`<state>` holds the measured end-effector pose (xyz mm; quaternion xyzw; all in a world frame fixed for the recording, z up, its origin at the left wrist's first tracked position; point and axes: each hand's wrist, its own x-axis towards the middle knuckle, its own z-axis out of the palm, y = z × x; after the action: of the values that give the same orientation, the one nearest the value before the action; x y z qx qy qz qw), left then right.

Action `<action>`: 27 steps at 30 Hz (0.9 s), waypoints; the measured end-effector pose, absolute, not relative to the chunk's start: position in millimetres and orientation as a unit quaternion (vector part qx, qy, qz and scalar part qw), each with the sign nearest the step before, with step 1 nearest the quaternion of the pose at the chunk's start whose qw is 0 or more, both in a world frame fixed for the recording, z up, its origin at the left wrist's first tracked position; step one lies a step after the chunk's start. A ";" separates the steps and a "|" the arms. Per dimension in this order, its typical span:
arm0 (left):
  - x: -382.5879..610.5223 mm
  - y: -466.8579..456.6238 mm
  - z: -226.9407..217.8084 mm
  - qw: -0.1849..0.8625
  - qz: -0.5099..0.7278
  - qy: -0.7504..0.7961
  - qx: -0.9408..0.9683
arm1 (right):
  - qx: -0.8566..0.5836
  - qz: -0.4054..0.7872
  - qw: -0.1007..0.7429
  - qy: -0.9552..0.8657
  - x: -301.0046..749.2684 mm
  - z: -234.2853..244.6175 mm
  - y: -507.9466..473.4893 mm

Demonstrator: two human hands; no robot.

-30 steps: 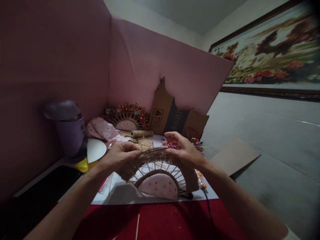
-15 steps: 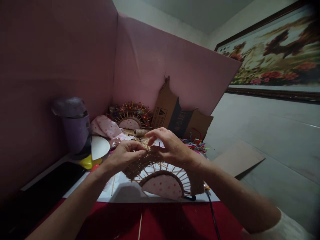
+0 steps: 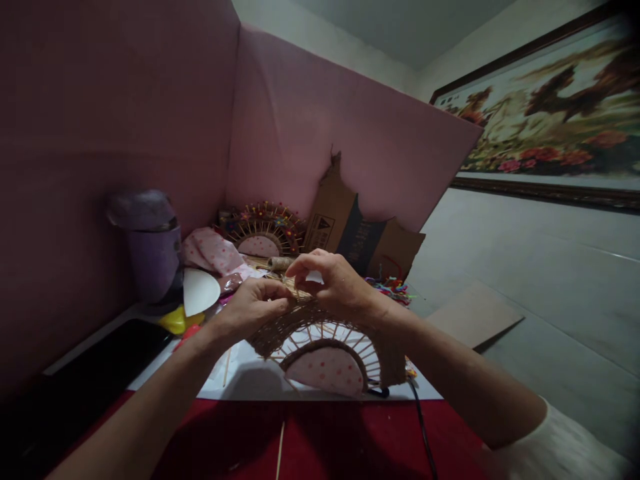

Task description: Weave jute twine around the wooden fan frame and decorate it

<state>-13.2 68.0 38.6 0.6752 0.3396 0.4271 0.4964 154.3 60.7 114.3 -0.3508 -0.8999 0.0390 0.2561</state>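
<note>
1. Woven fan [image 3: 306,320]: brown, close basket-weave pattern.
2. Half-round centre [image 3: 325,372] of same: pale pink, scattered red-orange dots.
3. Rear fan [image 3: 260,219]: brown, specked red, yellow and blue.
4. Bunched cloth [image 3: 213,252]: pale pink, small reddish dots.
5. Cardboard [image 3: 330,203]: brown, broad dark-blue stripe, black print.
6. Bin [image 3: 155,263]: purple.
7. Half-disc [image 3: 201,292]: plain white.
8. Strands [image 3: 393,288]: mixed brights.
9. Table cover [image 3: 240,433]: deep red.
10. Upright panel [image 3: 320,100]: dusty pink.
</note>
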 end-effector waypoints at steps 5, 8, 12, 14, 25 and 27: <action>-11.1 68.5 40.6 0.516 0.420 0.334 0.668 | -0.344 0.051 0.264 -0.900 153.2 110.6 64.2; -16.3 72.2 43.8 0.498 0.420 0.337 0.680 | -0.345 0.051 0.266 -0.899 152.1 109.4 67.4; -33.1 79.7 48.3 0.502 0.402 0.367 0.672 | -0.361 0.072 0.271 -0.889 153.0 109.7 70.3; -40.8 82.8 47.4 0.515 0.363 0.377 0.679 | -0.364 0.078 0.269 -0.888 154.0 109.1 70.9; -32.0 74.4 39.8 0.548 0.269 0.341 0.715 | -0.381 0.047 0.274 -0.882 152.4 98.9 75.2; -28.1 75.0 37.7 0.550 0.253 0.339 0.720 | -0.385 0.053 0.275 -0.879 152.3 98.0 76.4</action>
<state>-28.1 75.0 37.7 0.7200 0.3394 0.2534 0.5498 152.3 76.4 98.0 -0.3851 -0.8794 0.0533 0.2748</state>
